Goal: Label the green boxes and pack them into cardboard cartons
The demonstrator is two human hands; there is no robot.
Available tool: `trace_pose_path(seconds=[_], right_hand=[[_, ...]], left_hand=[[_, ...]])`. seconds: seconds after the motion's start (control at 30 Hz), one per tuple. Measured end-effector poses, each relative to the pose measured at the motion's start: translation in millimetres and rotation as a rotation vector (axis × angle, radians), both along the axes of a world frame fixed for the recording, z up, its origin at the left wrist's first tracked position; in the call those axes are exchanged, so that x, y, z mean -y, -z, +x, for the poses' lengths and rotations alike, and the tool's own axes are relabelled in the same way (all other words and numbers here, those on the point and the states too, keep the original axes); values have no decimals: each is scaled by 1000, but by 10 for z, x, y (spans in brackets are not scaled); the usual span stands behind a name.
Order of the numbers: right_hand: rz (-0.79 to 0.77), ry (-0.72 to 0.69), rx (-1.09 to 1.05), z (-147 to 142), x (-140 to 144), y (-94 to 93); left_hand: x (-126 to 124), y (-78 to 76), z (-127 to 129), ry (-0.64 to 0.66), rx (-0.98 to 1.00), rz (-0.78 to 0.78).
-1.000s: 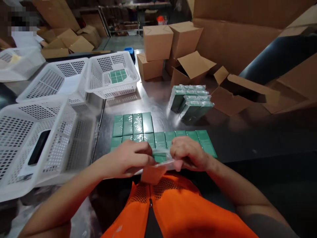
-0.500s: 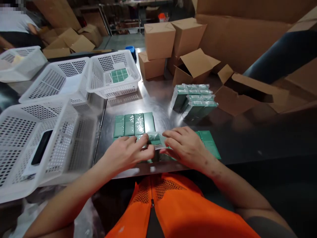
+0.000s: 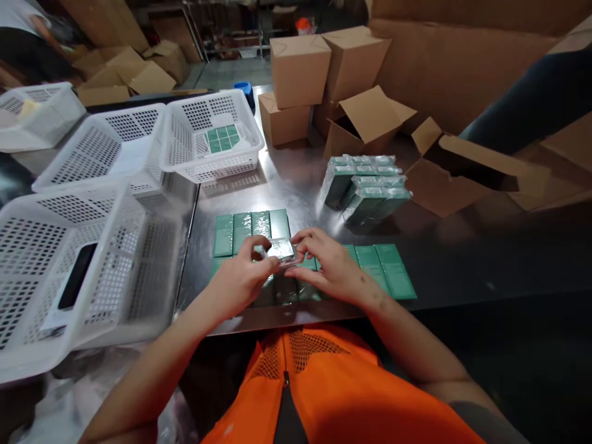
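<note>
One small packet [image 3: 281, 248] in clear wrap is pinched between the left hand [image 3: 245, 271] and the right hand [image 3: 329, 266], each gripping one end with thumb and fingers; glare on its top hides most of its face. Whether it touches the green packs [image 3: 224, 235] beneath it, I cannot tell. Those lie flat on the shiny desk [image 3: 296, 185], partly covered by the hands: four show just beyond the left hand, and more run out past the right hand on its right. Ahead of the right hand and apart from it, wrapped bundles [image 3: 358, 191] stand upright, with an open carton [image 3: 370, 117] behind them and another carton [image 3: 451, 185] to their right. Farther off, straight ahead of both hands, closed boxes [image 3: 298, 71] are stacked. Left of the left hand stands a white basket [image 3: 115, 246] with a black object [image 3: 78, 276] inside. Well beyond the left hand, a second basket [image 3: 231, 169] holds a green grid [image 3: 222, 139]. Nearer the body than the hands is an orange vest [image 3: 342, 382].
</note>
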State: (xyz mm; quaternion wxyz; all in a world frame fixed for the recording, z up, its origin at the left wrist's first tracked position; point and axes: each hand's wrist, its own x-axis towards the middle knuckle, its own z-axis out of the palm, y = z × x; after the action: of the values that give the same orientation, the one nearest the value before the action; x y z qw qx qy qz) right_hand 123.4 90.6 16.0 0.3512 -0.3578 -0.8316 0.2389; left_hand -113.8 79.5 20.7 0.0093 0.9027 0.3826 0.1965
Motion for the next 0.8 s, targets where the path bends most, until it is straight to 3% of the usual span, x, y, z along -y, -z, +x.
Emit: trace_pose_path(seconds=[0.07,0.2,0.33,0.43,0.53,0.6,0.7,0.8], right_hand=[[-40,1,-57,-37,-61,82],[-61,-11,-157,-96,-125,297],[-100,127,-256,-105,-83,411],[-129,187,-232,-64,-80,331],[-98,46,-60,-4,-158,170],[-90,-61,-22,35,-217,95],[-128,-205,-135,88,-254,76],[-311,-179,-410,149,-299,78]], left_hand=[[-23,74,2,-26,156,-72],[-25,243,21,-86,382,-68],[39,420,102,-109,521,-81],[97,530,171,-104,624,-78],[121,596,196,-129,663,-108],[119,618,187,-165,635,-207],[138,620,171,-173,553,-394],[225,565,171,-164,547,-380]])
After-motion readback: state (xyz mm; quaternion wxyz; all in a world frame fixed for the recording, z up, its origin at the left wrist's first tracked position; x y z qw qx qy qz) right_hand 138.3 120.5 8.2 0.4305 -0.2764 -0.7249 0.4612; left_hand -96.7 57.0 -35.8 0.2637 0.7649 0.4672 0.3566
